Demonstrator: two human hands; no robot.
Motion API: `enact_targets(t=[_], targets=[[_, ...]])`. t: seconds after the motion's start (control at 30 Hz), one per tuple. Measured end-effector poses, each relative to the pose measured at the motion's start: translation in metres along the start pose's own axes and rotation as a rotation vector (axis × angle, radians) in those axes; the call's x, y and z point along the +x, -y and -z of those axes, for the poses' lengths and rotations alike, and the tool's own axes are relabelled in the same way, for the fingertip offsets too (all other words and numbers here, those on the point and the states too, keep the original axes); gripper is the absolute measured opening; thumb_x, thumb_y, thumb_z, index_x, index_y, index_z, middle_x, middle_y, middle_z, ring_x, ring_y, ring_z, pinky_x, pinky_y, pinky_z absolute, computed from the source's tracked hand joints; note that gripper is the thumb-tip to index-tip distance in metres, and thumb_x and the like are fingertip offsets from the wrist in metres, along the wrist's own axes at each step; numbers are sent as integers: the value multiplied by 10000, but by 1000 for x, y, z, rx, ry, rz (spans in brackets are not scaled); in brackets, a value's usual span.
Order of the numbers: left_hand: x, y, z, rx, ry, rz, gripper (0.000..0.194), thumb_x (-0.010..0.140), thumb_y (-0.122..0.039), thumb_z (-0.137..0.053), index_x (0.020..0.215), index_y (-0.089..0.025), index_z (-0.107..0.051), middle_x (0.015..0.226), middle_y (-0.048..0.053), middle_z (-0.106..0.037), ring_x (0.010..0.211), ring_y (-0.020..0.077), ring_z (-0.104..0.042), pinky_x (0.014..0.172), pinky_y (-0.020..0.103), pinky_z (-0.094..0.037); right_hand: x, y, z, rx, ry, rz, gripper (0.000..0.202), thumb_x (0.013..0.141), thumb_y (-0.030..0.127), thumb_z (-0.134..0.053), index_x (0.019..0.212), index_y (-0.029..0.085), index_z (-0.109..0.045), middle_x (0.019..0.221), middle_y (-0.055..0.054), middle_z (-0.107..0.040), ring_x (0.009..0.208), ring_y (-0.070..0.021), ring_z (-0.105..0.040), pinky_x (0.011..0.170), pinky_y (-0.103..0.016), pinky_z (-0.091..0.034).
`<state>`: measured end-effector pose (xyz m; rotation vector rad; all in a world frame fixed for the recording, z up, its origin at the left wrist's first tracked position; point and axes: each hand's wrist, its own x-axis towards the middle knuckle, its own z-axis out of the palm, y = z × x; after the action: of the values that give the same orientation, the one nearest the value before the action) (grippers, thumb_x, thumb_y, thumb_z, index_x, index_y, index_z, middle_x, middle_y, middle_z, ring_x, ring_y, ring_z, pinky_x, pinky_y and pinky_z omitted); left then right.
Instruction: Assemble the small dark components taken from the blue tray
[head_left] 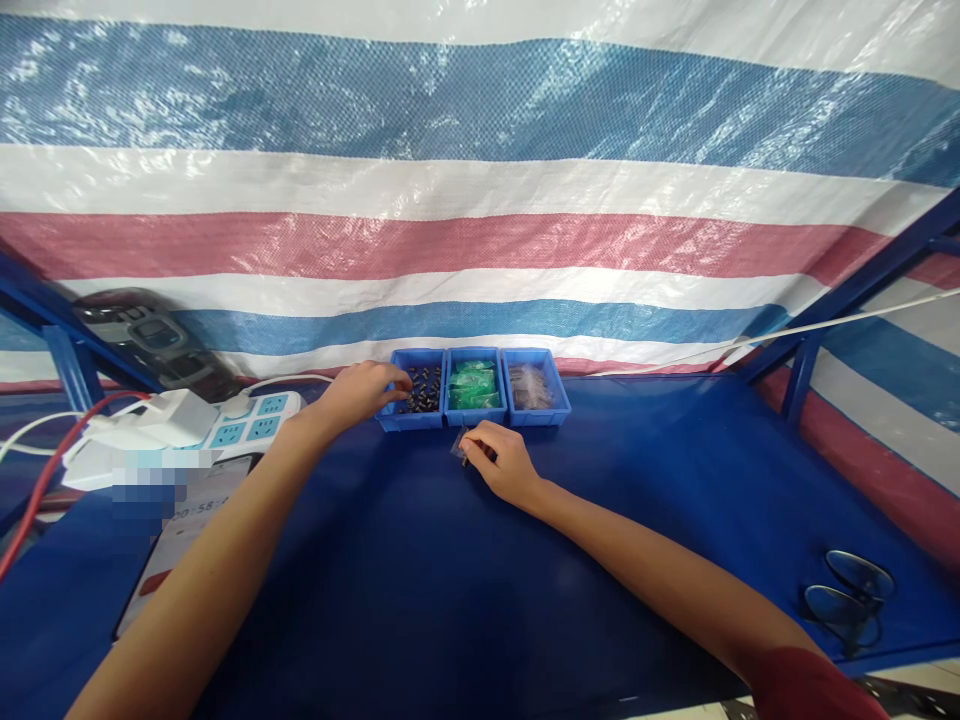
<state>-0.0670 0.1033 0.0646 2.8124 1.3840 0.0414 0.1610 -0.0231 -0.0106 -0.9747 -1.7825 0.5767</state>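
Observation:
My left hand (366, 390) reaches over the near-left side of a blue bin (409, 421) that holds several small dark, screw-like parts (426, 388). Its fingers are bent together at those parts; whatever may be between the fingertips is hidden. Just in front of the middle bin, my right hand (501, 462) is closed on a small clear plastic bag (458, 444), which sticks out to the left of the fingers. Something small and dark shows under the thumb, too small to name.
Beside the first bin stand a blue bin with green plastic packets (474, 385) and one with clear bags (529, 388). To the left lie a power strip (262, 428), chargers (176, 418), cables and a phone (199, 520). Eyeglasses (851, 600) rest at right on the blue table (420, 600).

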Motion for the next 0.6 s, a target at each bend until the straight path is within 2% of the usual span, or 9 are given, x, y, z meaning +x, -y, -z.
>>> enact_targets(t=[0.6], targets=[[0, 2, -1, -7, 8, 20, 264, 826, -358, -515, 984, -244, -693, 1056, 22, -710, 980, 239, -634, 842, 289, -446, 1, 1, 0, -5, 7, -1, 230, 932, 245, -463, 761, 175, -599, 716, -26, -584, 588, -126, -510, 573, -250, -414]])
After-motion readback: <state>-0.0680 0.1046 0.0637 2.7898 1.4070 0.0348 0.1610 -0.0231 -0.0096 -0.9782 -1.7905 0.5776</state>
